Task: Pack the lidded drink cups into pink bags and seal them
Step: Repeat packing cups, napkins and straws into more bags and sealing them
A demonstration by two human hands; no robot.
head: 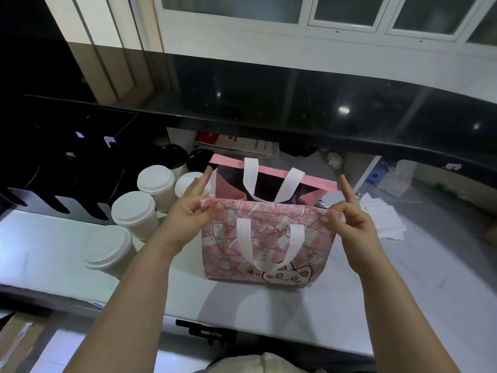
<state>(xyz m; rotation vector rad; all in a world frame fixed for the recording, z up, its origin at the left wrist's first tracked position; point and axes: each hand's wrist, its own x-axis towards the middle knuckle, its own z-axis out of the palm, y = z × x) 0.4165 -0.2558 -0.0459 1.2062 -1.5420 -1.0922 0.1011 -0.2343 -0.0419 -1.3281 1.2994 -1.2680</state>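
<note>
Both hands are pinching the near rim of the pink cat-print bag (269, 238): the left hand (188, 208) at its 9 o'clock corner and the right hand (349, 222) at 3 o'clock, thumbs and curled fingers clamped on the fabric. The bag is standing on the white counter (295, 305), its mouth gaping along the 9-to-3 line. The white-lidded paper cups (133, 211) are standing at its 9 to 10 o'clock, so the left hand is probably lying nearer for the pick.

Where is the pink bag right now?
Head view, centre of the counter: the pink bag stands open, left hand and right hand pinching its near rim, lidded cups to its left.
</note>
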